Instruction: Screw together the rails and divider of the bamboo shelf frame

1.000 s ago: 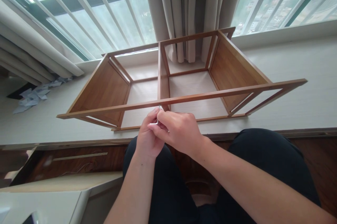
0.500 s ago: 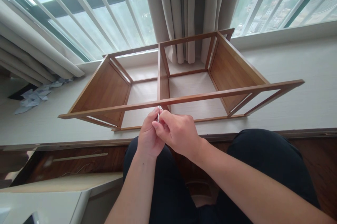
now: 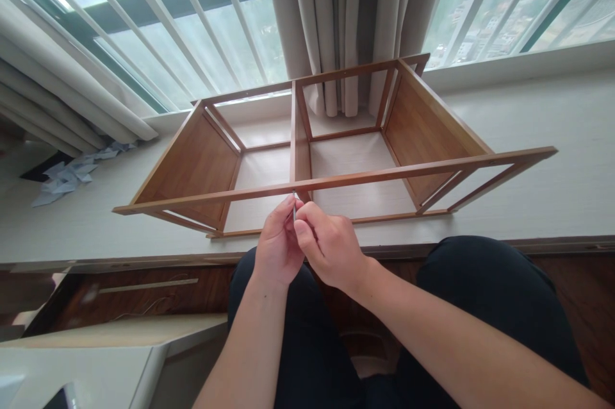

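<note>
Beside the window, both hands pinch a small metal key (image 3: 294, 207) at the wooden frame's (image 3: 336, 179) front rail; left hand (image 3: 277, 247) should steady, right hand (image 3: 331, 249) turn squarely.

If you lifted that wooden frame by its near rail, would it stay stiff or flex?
The frame is probably light: mostly thin slats and open bays. The long near rail looks slender and overhangs at right, so it might flex or rack.

My left hand (image 3: 277, 247) and right hand (image 3: 331, 247) hid most of the thin metal tool (image 3: 294, 207); only its tip showed. The picture's bottom edge cut off my forearms.
</note>
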`<state>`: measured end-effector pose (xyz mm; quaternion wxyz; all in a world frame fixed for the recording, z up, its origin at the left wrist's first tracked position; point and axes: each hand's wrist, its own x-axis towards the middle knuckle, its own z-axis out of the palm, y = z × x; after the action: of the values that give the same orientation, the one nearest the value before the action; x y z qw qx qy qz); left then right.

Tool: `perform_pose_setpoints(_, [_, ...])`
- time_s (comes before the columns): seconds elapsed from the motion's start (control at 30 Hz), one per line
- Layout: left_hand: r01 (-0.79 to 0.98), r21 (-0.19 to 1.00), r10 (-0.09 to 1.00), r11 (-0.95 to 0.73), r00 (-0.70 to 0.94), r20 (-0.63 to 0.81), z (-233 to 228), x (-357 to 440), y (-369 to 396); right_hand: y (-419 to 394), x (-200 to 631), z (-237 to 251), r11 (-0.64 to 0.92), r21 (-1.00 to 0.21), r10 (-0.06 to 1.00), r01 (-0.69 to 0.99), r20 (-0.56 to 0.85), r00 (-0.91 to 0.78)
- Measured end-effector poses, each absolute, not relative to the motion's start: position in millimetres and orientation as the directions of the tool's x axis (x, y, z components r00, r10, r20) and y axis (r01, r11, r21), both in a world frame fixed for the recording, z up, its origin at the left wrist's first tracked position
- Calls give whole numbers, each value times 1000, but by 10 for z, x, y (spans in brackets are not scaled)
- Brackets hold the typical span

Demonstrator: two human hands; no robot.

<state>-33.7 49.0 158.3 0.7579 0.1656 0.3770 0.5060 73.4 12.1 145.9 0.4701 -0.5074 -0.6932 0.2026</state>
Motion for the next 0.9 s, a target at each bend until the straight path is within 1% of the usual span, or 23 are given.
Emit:
perform_pose_setpoints(0.2, [-642, 650, 908, 407, 207, -364, 1544, -346, 499, 98, 740, 1444, 404, -819, 906, 408, 421, -53])
perform_pose_setpoints(0.33, [-621, 657, 900, 426, 219, -377, 1548, -351, 492, 85, 727, 1417, 384, -873, 920, 300, 390, -43])
perform_pose_setpoints(0.47, [-580, 678, 892, 451, 263, -368, 1573, -350, 480, 71, 678, 1369, 319, -943, 948, 92, 316, -42])
perform_pose_setpoints(0.57, [-544, 694, 882, 471, 302, -362, 1583, -359, 467, 51, 622, 1350, 208, -969, 974, -131, 217, -57])
perform_pose_setpoints(0.7, [-450, 708, 835, 544, 369, -407, 1590, -384, 444, 28, 552, 1360, 27, -906, 988, -423, 88, -124])
perform_pose_setpoints(0.8, [-431, 703, 820, 565, 386, -422, 1602, -410, 433, 42, 530, 1369, -67, -831, 981, -553, 45, -187])
perform_pose_setpoints(0.9, [-441, 669, 797, 598, 414, -440, 1614, -442, 432, 78, 544, 1370, -177, -741, 953, -647, 35, -301])
